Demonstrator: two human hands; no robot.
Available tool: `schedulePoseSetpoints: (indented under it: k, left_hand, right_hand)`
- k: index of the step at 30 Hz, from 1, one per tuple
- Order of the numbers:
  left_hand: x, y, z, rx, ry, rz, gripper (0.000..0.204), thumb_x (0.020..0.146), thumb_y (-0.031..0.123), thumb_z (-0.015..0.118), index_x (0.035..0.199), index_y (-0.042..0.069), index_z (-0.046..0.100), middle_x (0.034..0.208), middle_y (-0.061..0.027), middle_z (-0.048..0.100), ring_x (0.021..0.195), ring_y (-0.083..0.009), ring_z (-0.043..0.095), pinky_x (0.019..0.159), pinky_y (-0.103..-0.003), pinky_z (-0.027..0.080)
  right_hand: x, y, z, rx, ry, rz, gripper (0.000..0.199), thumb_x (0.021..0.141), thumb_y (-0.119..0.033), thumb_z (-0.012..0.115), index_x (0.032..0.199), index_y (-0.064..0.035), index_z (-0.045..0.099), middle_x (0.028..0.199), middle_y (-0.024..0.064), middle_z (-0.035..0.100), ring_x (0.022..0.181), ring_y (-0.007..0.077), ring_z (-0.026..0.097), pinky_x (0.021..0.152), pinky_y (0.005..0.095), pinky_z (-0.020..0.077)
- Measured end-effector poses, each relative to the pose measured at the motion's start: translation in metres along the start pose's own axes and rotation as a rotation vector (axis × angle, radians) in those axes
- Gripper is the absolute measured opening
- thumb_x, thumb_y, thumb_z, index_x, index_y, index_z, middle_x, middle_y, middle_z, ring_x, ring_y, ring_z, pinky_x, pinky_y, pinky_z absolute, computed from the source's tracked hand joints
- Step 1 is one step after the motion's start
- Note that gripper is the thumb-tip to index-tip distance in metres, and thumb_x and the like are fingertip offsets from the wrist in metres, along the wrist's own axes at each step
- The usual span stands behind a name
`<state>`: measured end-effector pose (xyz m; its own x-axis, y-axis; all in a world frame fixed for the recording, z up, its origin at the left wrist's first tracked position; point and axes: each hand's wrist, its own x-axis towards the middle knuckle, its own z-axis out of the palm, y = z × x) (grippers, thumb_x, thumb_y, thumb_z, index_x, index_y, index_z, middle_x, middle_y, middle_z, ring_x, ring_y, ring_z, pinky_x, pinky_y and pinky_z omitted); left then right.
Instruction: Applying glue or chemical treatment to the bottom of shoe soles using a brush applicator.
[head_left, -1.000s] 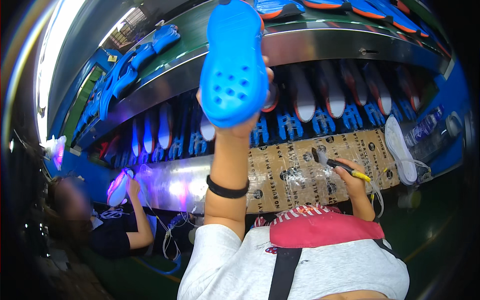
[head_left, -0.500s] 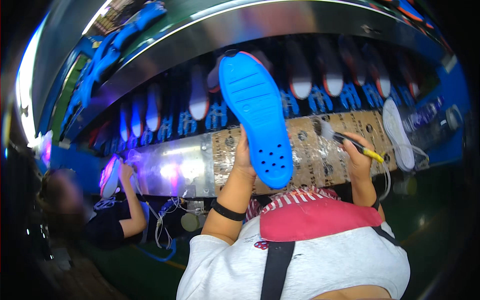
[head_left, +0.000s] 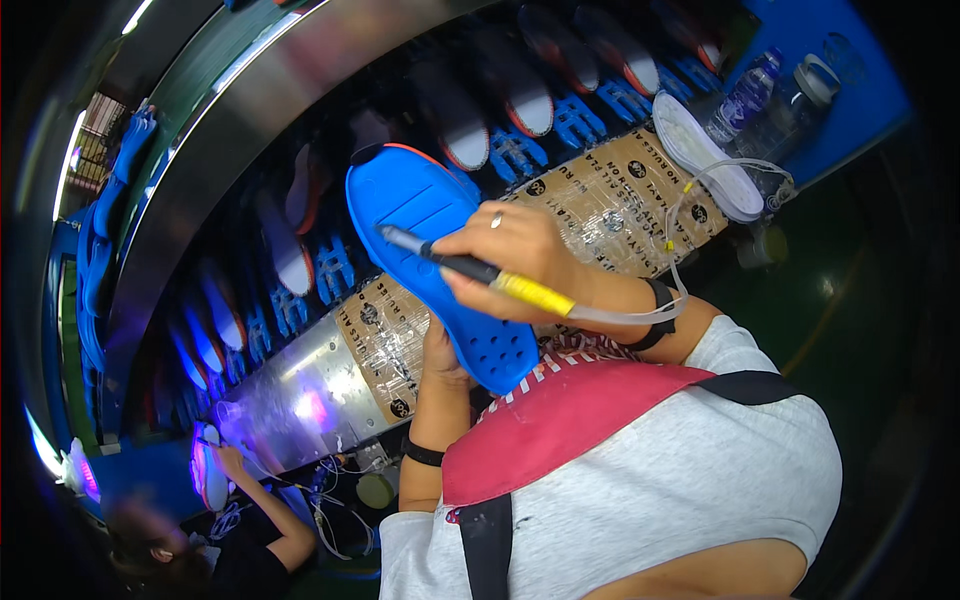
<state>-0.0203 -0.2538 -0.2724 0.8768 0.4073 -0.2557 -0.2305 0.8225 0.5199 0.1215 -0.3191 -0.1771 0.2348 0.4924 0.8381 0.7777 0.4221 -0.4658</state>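
My left hand (head_left: 441,352) grips the edge of a blue shoe sole (head_left: 432,285) near its perforated heel, keeping it tilted with the grooved face toward me. A thin red edge shows at its toe end. My right hand (head_left: 520,252) is closed around a glue brush (head_left: 537,294) with a dark handle and yellow band, and a clear tube (head_left: 672,300) runs from its back end. The brush tip lies over the grooved forefoot of the sole and seems to touch it.
Brown cardboard (head_left: 590,205) under clear wrap covers the bench beside a shiny metal plate (head_left: 310,400). A white tray (head_left: 695,155), a purple-labelled bottle (head_left: 745,100) and a clear bottle (head_left: 812,85) stand right. Soles (head_left: 530,105) line the back. A co-worker's hand (head_left: 232,463) holds a shoe at left.
My right hand has brought the brush leftward from beside the sole onto its forefoot. The sole now sits lower left and more tilted, and the whole view has turned.
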Motion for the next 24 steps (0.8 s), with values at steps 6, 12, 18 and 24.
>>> schedulePoseSetpoints:
  k: [6, 12, 18, 24]
  left_hand:
    - [0.005, 0.004, -0.005, 0.05, 0.003, 0.108, 0.068, 0.084, 0.052, 0.051, 0.13, 0.005, 0.037, 0.124, -0.0143, 0.049, 0.111, -0.0285, 0.052, 0.094, -0.042, 0.043]
    - [0.007, 0.006, -0.014, 0.114, -0.013, 0.219, 0.066, 0.084, 0.052, 0.051, 0.129, 0.005, 0.039, 0.123, -0.0147, 0.05, 0.11, -0.0289, 0.052, 0.093, -0.043, 0.044]
    - [0.008, 0.011, -0.008, -0.019, -0.124, 0.25, 0.065, 0.083, 0.053, 0.051, 0.127, 0.005, 0.041, 0.121, -0.0153, 0.051, 0.107, -0.0296, 0.053, 0.091, -0.043, 0.046]
    - [0.012, 0.016, -0.019, -0.023, -0.091, 0.281, 0.068, 0.081, 0.057, 0.05, 0.124, 0.005, 0.043, 0.117, -0.0185, 0.053, 0.102, -0.0314, 0.056, 0.085, -0.044, 0.049]
  right_hand:
    - [-0.005, -0.006, -0.004, 0.307, -0.275, -0.021, 0.02, 0.063, -0.008, 0.07, 0.082, -0.0033, 0.064, 0.066, 0.0092, 0.059, 0.059, 0.0234, 0.058, 0.056, 0.0317, 0.0469]
    - [-0.014, -0.003, -0.001, 0.129, -0.096, 0.088, 0.022, 0.067, -0.009, 0.071, 0.087, -0.0022, 0.065, 0.071, 0.0102, 0.062, 0.061, 0.0243, 0.059, 0.056, 0.0324, 0.0464]
    - [-0.031, -0.012, 0.01, 0.343, -0.24, 0.022, 0.021, 0.065, -0.015, 0.071, 0.084, -0.0076, 0.065, 0.073, 0.0073, 0.062, 0.064, 0.0256, 0.059, 0.061, 0.0345, 0.0481]
    - [-0.047, -0.006, 0.017, 0.136, -0.173, 0.156, 0.02, 0.066, -0.017, 0.07, 0.084, -0.0102, 0.066, 0.072, 0.0059, 0.061, 0.069, 0.0242, 0.06, 0.063, 0.0335, 0.0477]
